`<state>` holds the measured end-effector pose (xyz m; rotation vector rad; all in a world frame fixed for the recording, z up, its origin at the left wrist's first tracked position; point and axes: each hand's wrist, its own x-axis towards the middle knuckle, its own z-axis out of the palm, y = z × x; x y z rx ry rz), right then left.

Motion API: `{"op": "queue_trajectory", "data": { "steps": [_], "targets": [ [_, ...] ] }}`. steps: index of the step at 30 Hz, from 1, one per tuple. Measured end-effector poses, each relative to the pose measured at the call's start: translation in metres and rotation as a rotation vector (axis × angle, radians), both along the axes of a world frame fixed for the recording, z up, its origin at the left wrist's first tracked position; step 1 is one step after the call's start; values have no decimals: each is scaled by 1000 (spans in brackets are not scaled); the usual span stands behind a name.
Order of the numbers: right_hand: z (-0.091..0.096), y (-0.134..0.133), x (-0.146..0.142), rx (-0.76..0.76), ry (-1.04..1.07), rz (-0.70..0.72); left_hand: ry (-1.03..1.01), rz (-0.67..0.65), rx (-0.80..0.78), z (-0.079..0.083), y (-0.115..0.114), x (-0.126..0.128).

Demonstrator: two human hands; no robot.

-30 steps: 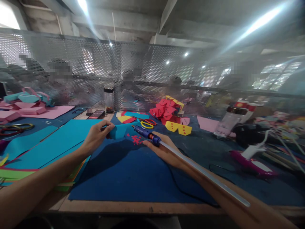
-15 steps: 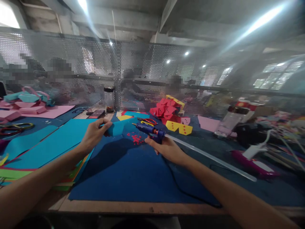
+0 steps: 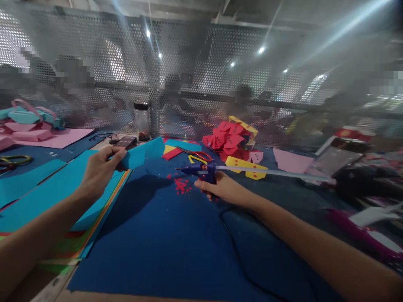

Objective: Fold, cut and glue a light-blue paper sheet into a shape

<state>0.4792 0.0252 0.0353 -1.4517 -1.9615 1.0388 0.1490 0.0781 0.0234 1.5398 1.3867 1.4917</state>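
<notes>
Pinched by one end in my left hand (image 3: 102, 170) is a folded piece of blue paper (image 3: 146, 153), raised above the table. My right hand (image 3: 225, 188) is wrapped round the handle of a dark blue hot glue gun (image 3: 200, 168), whose nozzle points left. A long clear glue stick (image 3: 273, 171) sticks out of its back. Small red paper bits (image 3: 181, 185) lie on the dark blue mat (image 3: 163, 247) below the nozzle. Red-handled scissors (image 3: 203, 155) rest just behind the gun. Yellow paper pieces with red dots (image 3: 247, 167) lie behind it to the right.
Stacked blue sheets (image 3: 59, 188) cover the left side. A red pile of folded papers (image 3: 226, 140) and a jar (image 3: 141, 121) stand before the perforated screen (image 3: 195, 54). Pink pieces (image 3: 31, 134) lie far left, a purple tool (image 3: 362, 230) at right. The gun's black cord (image 3: 234, 247) trails forward.
My left hand has moved left with the blue paper, farther from the nozzle. The glue gun has turned to lie more level, its stick swinging up. The camera view has tipped down.
</notes>
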Motion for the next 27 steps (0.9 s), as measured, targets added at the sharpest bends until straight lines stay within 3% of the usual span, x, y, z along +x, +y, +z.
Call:
{"op": "queue_trajectory", "data": {
  "steps": [5, 14, 19, 27],
  "targets": [
    [0, 19, -6, 24, -140, 108, 58, 85, -42, -5, 10, -5],
    [-2, 51, 4, -9, -189, 142, 73, 162, -124, -10, 19, -2],
    [-5, 54, 4, 18, -189, 169, 66, 183, -136, -11, 17, -1],
    [-3, 54, 0, -12, -231, 155, 230, 241, -182, -6, 11, 2]
  ]
}}
